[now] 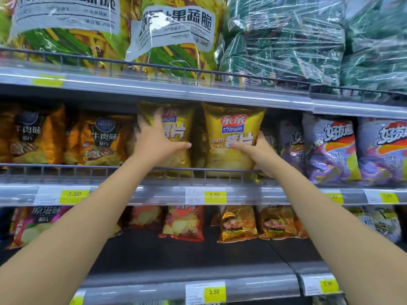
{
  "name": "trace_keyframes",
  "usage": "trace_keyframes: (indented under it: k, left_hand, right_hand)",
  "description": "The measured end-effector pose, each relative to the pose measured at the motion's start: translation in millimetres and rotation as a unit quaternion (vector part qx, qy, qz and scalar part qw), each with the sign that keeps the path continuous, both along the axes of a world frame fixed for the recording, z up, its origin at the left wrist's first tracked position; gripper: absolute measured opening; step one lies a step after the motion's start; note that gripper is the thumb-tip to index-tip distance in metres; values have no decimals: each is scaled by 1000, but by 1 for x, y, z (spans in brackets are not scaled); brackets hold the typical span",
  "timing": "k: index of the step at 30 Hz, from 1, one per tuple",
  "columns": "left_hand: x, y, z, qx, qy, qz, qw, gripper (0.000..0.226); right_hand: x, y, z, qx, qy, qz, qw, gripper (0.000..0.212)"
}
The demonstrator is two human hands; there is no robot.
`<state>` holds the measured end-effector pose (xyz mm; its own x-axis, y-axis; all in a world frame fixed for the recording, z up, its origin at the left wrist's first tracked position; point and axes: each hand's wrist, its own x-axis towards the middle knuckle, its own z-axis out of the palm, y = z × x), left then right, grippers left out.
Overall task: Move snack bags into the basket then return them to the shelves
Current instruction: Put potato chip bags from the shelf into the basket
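Yellow chip bags: two of them, side by side and upright on the middle shelf [132, 171], behind its wire front rail. Left yellow chip bag [177, 130] has the left hand [158, 139] flat on its front face: fingers splayed and pointing up, thumb stretched out to the right, covering the left half of the print. Right yellow chip bag [233, 133] is gripped by the right hand [263, 150] at its lower right edge, thumb lying across the front under the logo, fingers wrapped behind the edge and mostly hidden. The two bags stand just beside each other with a narrow dark gap between. Orange beef-flavour bags [101, 139] sit to the left on the same shelf, purple bags [330, 150] to the right. Upper shelf holds big veggie-crisp bags [171, 36] and film-wrapped green packs [282, 40]. A yellow 3.50 price tag [214, 196] sits on the shelf edge below the two bags.
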<state>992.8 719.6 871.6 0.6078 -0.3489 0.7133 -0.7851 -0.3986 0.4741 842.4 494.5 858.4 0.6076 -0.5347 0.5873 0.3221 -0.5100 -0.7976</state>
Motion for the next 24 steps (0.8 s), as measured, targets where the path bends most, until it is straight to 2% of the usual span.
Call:
trace_keyframes:
  k: [1,3,5,6,10,12,15,20,22,24]
  left_hand:
    - [4,-1,1,19,36,-13,999,124]
    - [9,-5,0,60,51,6,997,131]
    - [16,-6,-1,41,43,42,997,130]
    - [20,-4,-1,26,36,58,997,128]
    - [35,17,6,10,9,102,995,123]
    - [41,30,13,21,14,125,992,124]
    - [48,43,20,56,32,173,983,128]
    - [65,31,16,79,125,148,978,134]
    - [70,21,15,78,135,152,976,137]
    - [76,10,16,92,130,167,973,139]
  right_hand:
    - [7,-2,6,24,12,21,999,89]
    - [18,-3,15,72,41,72,994,85]
    - [27,-5,18,87,63,106,989,94]
    - [31,-7,18,93,68,120,986,92]
    - [49,-12,20,107,89,151,979,54]
    - [61,-17,21,116,98,141,978,47]
    - [80,-24,21,129,95,100,982,57]
    - [97,-27,23,107,98,87,986,55]
    - [102,-29,23,92,104,42,989,64]
    - [109,-33,23,73,105,-51,991,71]
